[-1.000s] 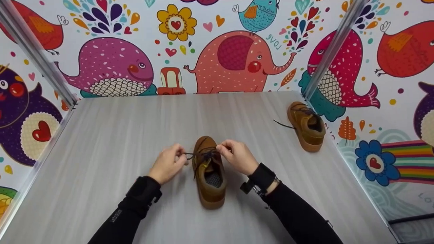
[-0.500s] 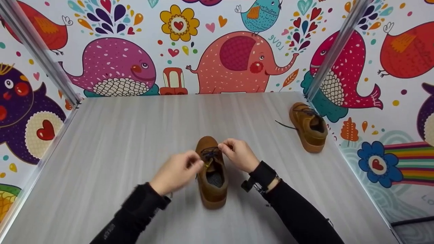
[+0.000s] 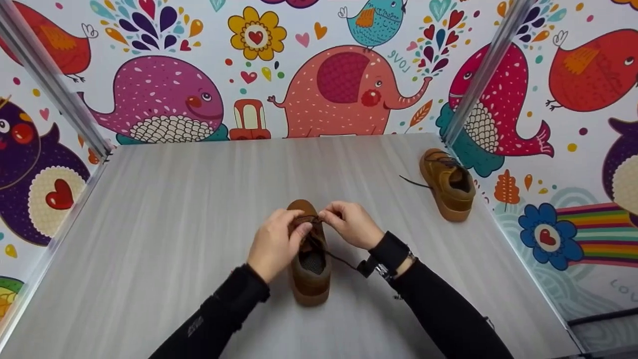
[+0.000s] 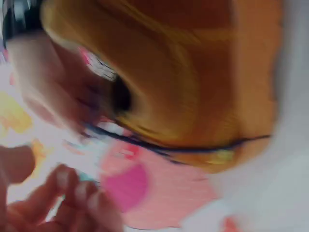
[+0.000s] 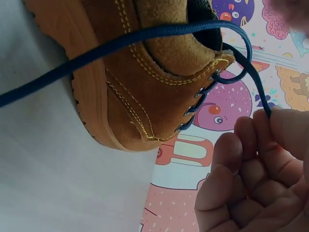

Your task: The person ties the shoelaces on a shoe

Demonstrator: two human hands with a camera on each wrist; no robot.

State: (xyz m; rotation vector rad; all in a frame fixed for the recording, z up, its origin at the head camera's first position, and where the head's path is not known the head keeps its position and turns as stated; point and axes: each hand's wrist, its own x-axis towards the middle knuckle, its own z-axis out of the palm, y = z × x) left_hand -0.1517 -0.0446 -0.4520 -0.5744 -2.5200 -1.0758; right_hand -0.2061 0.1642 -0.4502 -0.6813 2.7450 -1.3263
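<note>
A tan leather lace-up shoe (image 3: 310, 284) stands on the floorboard, toe pointing away from me. Thumb and forefinger of my right hand (image 3: 353, 227) pinch a dark blue shoelace (image 5: 263, 94) just right of the toe. My left hand (image 3: 273, 242) is over the shoe's left side, fingers bent above the lacing. Its thumb (image 4: 17, 162) and fingers (image 4: 79, 193) are apart in the blurred left wrist view, with no lace showing between them. A loose lace end (image 3: 344, 262) hangs across the shoe's right side toward my right wrist.
A matching shoe (image 3: 451, 192) stands at the back right, one lace (image 3: 414, 181) trailing left onto the pale wood-grain surface (image 3: 189, 199). Printed panels (image 3: 164, 94) with cartoon animals and metal posts (image 3: 481, 85) enclose the back and sides.
My left hand has let go of the lace it pulled leftward and moved right, over the shoe. A lace end now hangs on the shoe's right. My right hand keeps its place.
</note>
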